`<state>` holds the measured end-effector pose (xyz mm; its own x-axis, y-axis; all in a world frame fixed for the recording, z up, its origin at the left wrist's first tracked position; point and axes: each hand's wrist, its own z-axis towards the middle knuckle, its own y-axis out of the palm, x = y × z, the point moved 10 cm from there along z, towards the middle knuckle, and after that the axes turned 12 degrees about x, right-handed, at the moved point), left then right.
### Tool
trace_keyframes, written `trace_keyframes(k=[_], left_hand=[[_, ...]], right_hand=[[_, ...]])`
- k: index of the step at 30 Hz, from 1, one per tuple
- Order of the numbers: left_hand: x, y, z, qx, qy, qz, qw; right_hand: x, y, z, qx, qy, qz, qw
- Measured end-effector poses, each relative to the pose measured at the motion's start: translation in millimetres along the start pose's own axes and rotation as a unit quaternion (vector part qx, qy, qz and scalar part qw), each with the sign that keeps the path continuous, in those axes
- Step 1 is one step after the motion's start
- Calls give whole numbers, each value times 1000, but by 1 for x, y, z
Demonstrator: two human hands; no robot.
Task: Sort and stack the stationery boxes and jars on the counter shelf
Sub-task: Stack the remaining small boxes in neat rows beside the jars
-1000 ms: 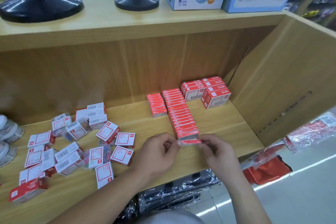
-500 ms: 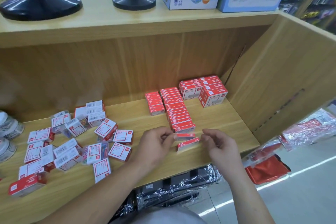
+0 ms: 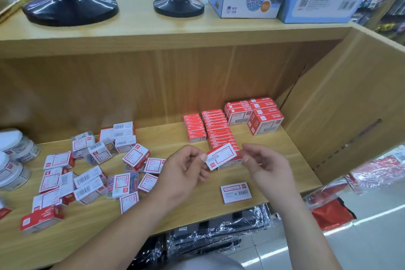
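White-and-red box (image 3: 221, 156) is held tilted above the shelf (image 3: 197, 215), at the near end of the long red row (image 3: 217, 131); left hand (image 3: 186, 171) pinches its left end; right hand (image 3: 265, 164) curls just beside its right end, grasp impossible to tell; second box (image 3: 235, 193) lies flat nearer the edge; loose boxes (image 3: 87, 173) lie scattered to the left.

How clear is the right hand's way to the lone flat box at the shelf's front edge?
Likely clear: right hand hovers just behind the box, nothing between, bare shelf around it.
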<state>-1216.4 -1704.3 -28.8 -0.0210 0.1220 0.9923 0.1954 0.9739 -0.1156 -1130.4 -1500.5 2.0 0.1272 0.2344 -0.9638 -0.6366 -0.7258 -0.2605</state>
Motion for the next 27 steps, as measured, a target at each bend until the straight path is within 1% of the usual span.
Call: trace_keyframes(k=[2, 3, 5, 7, 11, 15, 17, 18, 20, 21, 22, 24, 26, 27], left_hand=[[-1, 5, -2, -5, -24, -40, 999], [-2, 7, -4, -6, -34, -55, 998], [-3, 10, -6, -8, -45, -64, 997], [-7, 12, -7, -17, -46, -52, 997], [-13, 16, -8, -40, -46, -30, 998], [-12, 28, -13, -78, -34, 3, 996], [-18, 33, -16, -106, -12, 59, 993], [-20, 34, -16, -113, 7, 100, 989], [-24, 28, -14, -98, 28, 137, 985], [-27, 24, -13, -85, 36, 142, 986], [-29, 21, -12, -72, 45, 157, 984], [-33, 17, -13, -60, 62, 183, 979], [-35, 18, -18, -63, 94, 199, 973], [-35, 20, -21, -70, 116, 213, 968]], right_hand=[[0, 16, -8, -61, 55, 49, 995], [2, 21, -12, -78, 78, 77, 991], [4, 23, -17, -69, 104, 126, 984], [8, 19, -17, -45, 113, 137, 983], [11, 15, -17, -45, 115, 144, 982], [5, 12, -18, -41, 83, 152, 984], [0, 8, -19, -33, 35, 131, 990], [-4, 2, -18, -21, -4, 101, 995], [-13, -8, -15, -5, -105, -2, 994], [-13, -8, -13, -14, -137, -54, 989], [-8, -4, -10, -34, -143, -93, 985], [6, 7, -8, -73, -126, -136, 980], [15, 16, -8, -77, -114, -129, 982], [18, 17, -7, -65, -109, -114, 985]])
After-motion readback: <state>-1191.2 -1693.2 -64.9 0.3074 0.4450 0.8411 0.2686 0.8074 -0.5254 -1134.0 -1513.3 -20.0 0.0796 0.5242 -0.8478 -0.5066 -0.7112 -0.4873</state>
